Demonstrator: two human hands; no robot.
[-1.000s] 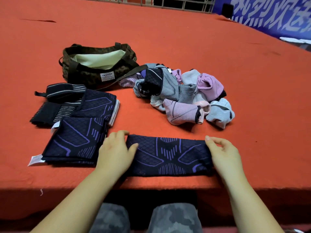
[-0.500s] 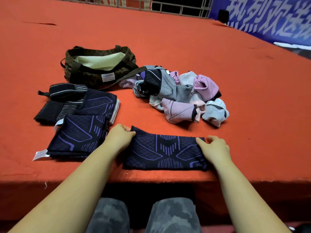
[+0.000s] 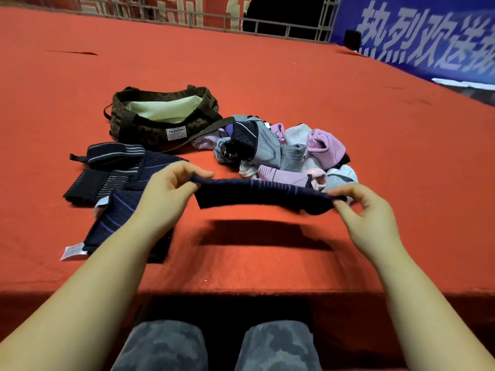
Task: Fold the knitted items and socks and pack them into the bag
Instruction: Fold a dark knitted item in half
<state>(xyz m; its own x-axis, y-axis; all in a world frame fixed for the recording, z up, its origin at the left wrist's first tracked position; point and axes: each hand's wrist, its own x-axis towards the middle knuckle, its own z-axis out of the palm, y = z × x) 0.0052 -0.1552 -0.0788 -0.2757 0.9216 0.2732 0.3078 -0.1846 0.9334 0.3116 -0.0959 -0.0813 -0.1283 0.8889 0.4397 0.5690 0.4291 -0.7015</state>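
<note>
We have lifted the knit (image 3: 263, 195) off the cloth (image 3: 294, 84); left hand (image 3: 167, 190) and right hand (image 3: 367, 210) now pinch its ends, stretched in mid-air, ready to fold toward the stack (image 3: 120, 210).

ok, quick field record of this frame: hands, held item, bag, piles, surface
left hand: pinches left end of the navy knitted item
right hand: pinches its right end
held item: stretched between both hands, lifted off the red cloth, shadow beneath
bag: camouflage print, open, pale lining showing, FASHION label on the side
folded pile: dark knits, left of the hands, in front of the bag
unfolded socks: loose heap, right of the bag
</note>
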